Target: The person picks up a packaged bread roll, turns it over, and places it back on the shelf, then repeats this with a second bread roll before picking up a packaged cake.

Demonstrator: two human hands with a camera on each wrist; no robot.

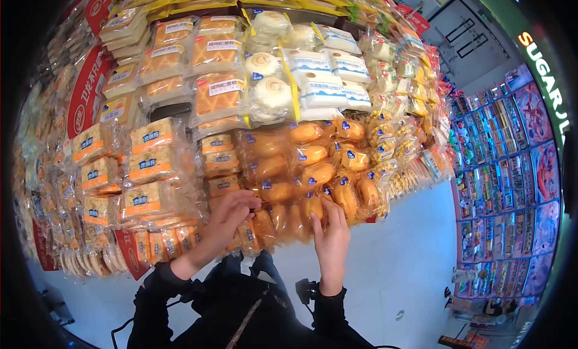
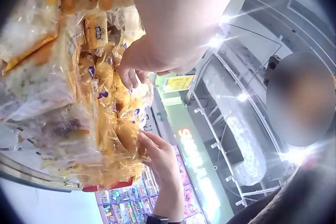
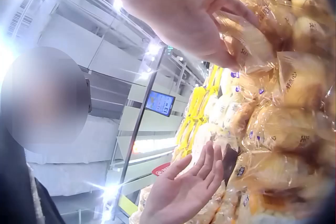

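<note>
Rows of golden buns in clear wrappers [image 1: 314,173] fill the front middle of the display in the head view. My right hand [image 1: 330,239] is at the front row, its thumb and fingers around a wrapped bun [image 1: 313,208]; the right wrist view shows that hand [image 3: 178,14] pinching a bun packet [image 3: 247,43]. My left hand [image 1: 227,219] hovers palm inward over the front buns to the left, fingers loosely bent and holding nothing. In the right wrist view the left hand [image 3: 184,190] shows its palm with spread fingers.
Orange-labelled packets [image 1: 150,162] are stacked at the left, with waffle-patterned cakes [image 1: 220,93] and white-blue packets [image 1: 328,78] behind. Red strips [image 1: 90,87] divide the left side. Shop shelves [image 1: 500,192] stand across the floor at the right.
</note>
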